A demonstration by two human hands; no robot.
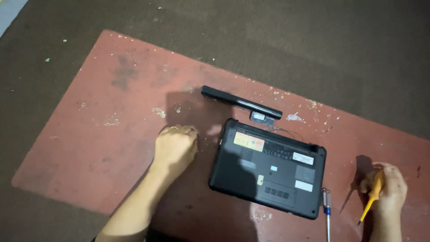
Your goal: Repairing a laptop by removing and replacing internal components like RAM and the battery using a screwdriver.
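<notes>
Head view: two hands, one laptop, one battery, two screwdrivers on a red worktop (89, 148).

One small black laptop (268, 168) lies bottom-up near the middle of the worktop, between the person's hands. One long black battery (242, 102) lies just beyond its far edge, apart from it. The left hand (175, 145) rests on the worktop just left of the laptop, fingers clenched into a fist; whether anything is inside it I cannot tell. The right hand (389, 188) sits well right of the laptop, fingers grasping one yellow-handled screwdriver (372, 197), tip pointing down-left. A second screwdriver (327, 210), blue-collared with a metal shaft, lies by the laptop's near right corner.
</notes>
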